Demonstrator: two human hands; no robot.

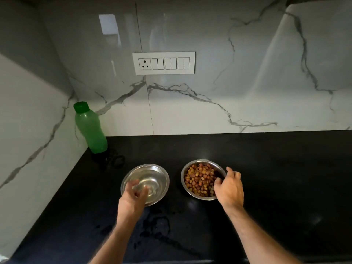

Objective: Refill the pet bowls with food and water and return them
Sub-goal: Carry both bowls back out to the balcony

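Observation:
Two steel pet bowls stand side by side on the black counter (276,178). The left bowl (158,173) holds clear water; the right bowl (187,168) is full of brown and yellow kibble (199,180). My left hand (134,196) hovers over the near rim of the water bowl, blurred, fingers spread and holding nothing. My right hand (229,187) is at the right rim of the food bowl, fingers curled apart over the rim; a firm grip does not show.
A green capped bottle (90,128) stands in the back left corner against the marble wall. A white switch and socket panel (163,63) is on the backsplash. Water spots (158,223) lie on the counter in front of the bowls.

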